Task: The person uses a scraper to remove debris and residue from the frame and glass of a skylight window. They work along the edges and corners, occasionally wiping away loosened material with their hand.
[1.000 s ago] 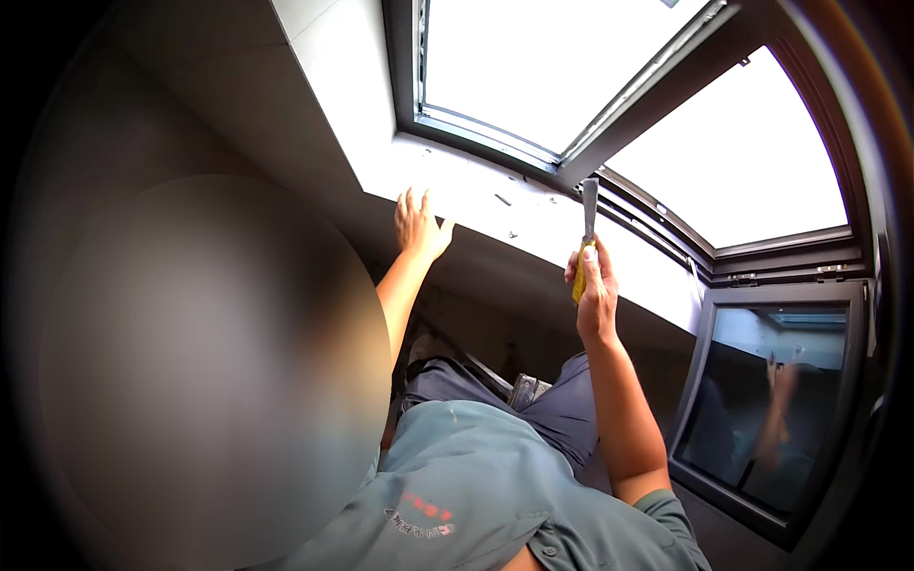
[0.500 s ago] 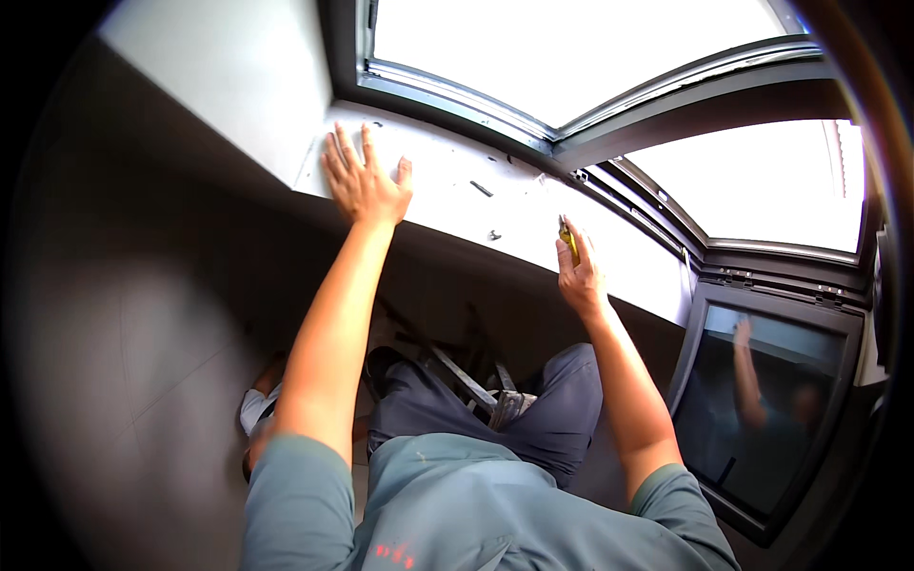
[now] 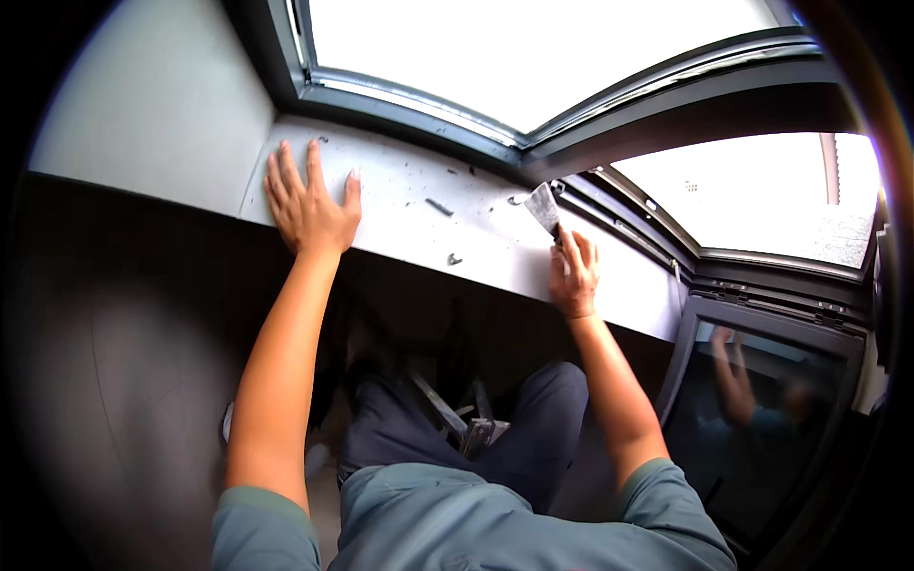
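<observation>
My left hand (image 3: pixel 312 211) lies flat on the white windowsill (image 3: pixel 390 224) near its left end, fingers spread. Over the sill's right half, my right hand (image 3: pixel 575 278) is closed round a putty knife (image 3: pixel 543 207). Its wide grey blade points away toward the window frame; my fingers hide most of the handle. Between the two hands, a dark strip of debris (image 3: pixel 439 206) and a small crumpled scrap (image 3: pixel 454 259) rest on the sill, with several dark crumbs around them.
A dark window frame (image 3: pixel 419 119) runs along the sill's far edge. To the right hangs an opened sash (image 3: pixel 762 419) with dark reflecting glass. A pale wall (image 3: pixel 162 114) borders the sill's left end. Below, a metal ladder (image 3: pixel 438 404) shows by my legs.
The view has shifted, so the sill and my left hand appear farther left. My right hand has turned the putty knife, and its blade now shows broadly.
</observation>
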{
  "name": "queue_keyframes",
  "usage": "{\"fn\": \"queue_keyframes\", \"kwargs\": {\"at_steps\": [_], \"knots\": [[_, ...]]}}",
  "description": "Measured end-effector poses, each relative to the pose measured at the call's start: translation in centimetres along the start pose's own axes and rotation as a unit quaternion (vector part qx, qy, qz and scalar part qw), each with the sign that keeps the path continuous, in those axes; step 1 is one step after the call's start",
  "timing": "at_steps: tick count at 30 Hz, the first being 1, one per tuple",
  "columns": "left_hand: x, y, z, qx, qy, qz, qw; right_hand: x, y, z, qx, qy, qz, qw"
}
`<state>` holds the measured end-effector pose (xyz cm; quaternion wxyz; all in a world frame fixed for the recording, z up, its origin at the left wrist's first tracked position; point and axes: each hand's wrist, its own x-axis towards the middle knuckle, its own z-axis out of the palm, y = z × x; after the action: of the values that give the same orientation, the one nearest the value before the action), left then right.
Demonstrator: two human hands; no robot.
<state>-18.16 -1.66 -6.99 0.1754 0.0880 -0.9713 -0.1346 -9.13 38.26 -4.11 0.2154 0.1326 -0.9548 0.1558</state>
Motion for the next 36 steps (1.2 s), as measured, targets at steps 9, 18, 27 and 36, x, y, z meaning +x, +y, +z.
{"fn": "queue_keyframes", "kwargs": {"at_steps": [9,18,27,36], "knots": [[0.1,1.0,-1.2,-0.006,-0.016,-0.021,1.000,14.2,-16.2,-4.0,0.267,0.196,0.023,0.943],[0.1,0.9,-1.7,-0.004,-0.041,-0.039,0.998,29.7,-20.1,-10.7,0.309,0.428,0.067,0.847],[0.2,1.2,-2.6,-0.003,-0.074,-0.047,0.996,33.8,-19.0,-16.6,0.217,0.463,0.022,0.859],[0.1,0.6,-2.5,0.007,-0.081,-0.043,0.996,33.7,-19.1,-18.7,0.189,0.403,0.067,0.893]]}}
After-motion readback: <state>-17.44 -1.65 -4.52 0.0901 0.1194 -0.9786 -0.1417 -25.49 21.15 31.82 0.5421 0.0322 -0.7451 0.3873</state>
